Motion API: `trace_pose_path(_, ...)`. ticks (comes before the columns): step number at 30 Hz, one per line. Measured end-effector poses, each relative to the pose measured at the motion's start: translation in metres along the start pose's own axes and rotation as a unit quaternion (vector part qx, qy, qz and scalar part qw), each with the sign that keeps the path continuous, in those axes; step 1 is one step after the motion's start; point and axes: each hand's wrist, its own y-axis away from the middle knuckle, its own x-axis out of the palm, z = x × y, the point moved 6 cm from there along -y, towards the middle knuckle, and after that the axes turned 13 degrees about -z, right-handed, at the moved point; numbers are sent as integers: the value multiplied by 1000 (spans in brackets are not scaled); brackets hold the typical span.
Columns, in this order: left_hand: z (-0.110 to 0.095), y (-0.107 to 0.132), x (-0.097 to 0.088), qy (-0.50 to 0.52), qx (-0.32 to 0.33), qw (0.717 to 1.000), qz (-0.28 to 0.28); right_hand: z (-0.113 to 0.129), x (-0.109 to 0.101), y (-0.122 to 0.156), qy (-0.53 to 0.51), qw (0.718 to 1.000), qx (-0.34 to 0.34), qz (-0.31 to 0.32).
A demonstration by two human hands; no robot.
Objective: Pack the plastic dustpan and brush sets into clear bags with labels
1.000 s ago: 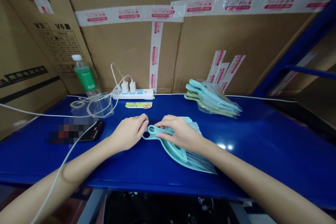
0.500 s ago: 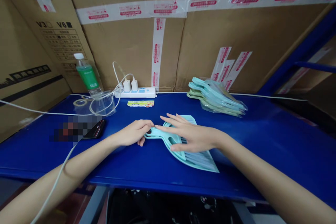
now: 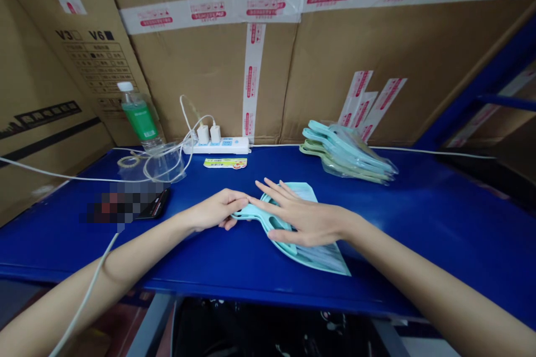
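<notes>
Right hand has gone, since a second ago, from pinching near the handles to lying spread over the broad part of the set; left hand has drawn in over the handle tips, covering holes that showed then. Camera has tilted slightly too.

Left to right. Printed carton (image 3: 87, 61) at far left, marked V3 and V6. White cable (image 3: 94, 279) crosses the left forearm. Dark flat object (image 3: 157, 206) on the blue table (image 3: 201, 268), much of it blurred out. Behind it, pale ring (image 3: 128, 162) and bottle (image 3: 142, 121), green label, white cap. Clear plastic (image 3: 167, 167) just beside, under loops of wire. Next, white power strip (image 3: 221, 146) with two white chargers (image 3: 203, 134); printed card (image 3: 225, 163) lies before it.

Left hand (image 3: 221, 209): thumb and fingers clamped on the ends of the handles (image 3: 252, 212).

Middle of table, near the front edge: light teal dustpan (image 3: 298, 259) with matching brush (image 3: 321, 255) lying in it, handles stacked one over the other, pointing left.

Right hand (image 3: 307, 222): palm down over the brush and pan, fingers apart, thumb held well away from them. Cannot tell how firmly it presses.

Farther right, toward the back: pile of bagged sets (image 3: 352, 156), blue ones above green, handles left. Blue frame bar (image 3: 473, 78) slants up at far right.
</notes>
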Motion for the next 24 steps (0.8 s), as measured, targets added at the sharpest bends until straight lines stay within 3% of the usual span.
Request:
trace_pose_path(12,-3,1,0,12,-4,1000,6,1,-2,-1,8,1000,-3,-22)
trace_pose_path(24,3,-2,-2,4,10,1000,15,5,1,-1,23,1000,6,12)
